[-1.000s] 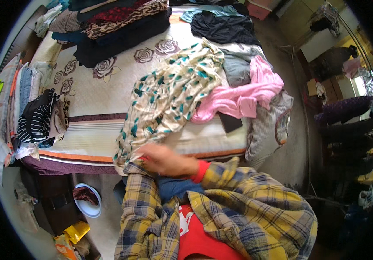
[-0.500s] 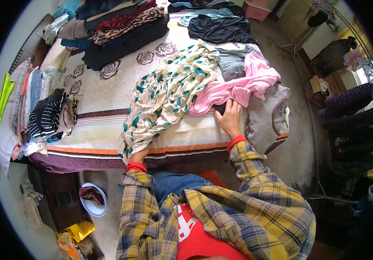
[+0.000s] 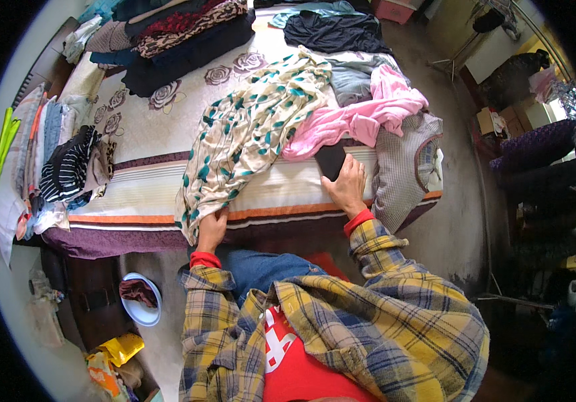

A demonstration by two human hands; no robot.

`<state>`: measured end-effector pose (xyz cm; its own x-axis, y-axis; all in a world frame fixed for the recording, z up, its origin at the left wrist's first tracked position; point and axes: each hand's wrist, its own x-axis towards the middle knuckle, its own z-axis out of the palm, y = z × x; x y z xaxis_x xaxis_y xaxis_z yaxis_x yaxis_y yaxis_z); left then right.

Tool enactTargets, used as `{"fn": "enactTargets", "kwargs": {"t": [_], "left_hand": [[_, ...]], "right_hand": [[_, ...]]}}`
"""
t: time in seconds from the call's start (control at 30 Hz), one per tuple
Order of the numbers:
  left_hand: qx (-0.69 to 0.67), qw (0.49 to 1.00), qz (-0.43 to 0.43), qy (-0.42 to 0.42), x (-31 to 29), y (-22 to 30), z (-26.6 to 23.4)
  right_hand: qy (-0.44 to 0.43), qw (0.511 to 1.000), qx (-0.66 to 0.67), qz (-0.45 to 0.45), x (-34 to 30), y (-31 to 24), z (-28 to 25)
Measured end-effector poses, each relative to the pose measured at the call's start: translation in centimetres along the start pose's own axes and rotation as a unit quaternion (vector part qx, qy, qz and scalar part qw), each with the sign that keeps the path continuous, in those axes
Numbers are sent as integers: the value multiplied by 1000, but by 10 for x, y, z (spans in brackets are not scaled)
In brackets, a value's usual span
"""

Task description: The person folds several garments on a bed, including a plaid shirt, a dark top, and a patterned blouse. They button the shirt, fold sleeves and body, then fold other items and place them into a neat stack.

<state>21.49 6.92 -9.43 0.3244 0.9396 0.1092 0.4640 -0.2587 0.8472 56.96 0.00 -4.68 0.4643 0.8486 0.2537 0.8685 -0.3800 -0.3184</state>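
Cream cloth with teal spots, the dress (image 3: 248, 134) lies lengthwise on the bed (image 3: 134, 191), hem overhanging the near edge. The left hand (image 3: 211, 229) pinches that hem, fingers closed. The right hand (image 3: 347, 185) lies flat, fingers spread, touching a black rectangular object (image 3: 330, 159) beside a pink garment (image 3: 368, 114).
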Motion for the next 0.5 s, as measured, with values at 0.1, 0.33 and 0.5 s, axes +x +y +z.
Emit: {"fn": "enactTargets", "kwargs": {"t": [0.1, 0.33, 0.5], "left_hand": [[2, 1000, -1, 3, -3, 1, -1], [-11, 1000, -11, -2, -6, -2, 0], [19, 999, -36, 0, -6, -2, 2]], "right_hand": [[8, 999, 8, -33, -13, 5, -2], [-20, 983, 165, -81, -17, 27, -18], [-42, 971, 223, -74, -17, 41, -25]]}}
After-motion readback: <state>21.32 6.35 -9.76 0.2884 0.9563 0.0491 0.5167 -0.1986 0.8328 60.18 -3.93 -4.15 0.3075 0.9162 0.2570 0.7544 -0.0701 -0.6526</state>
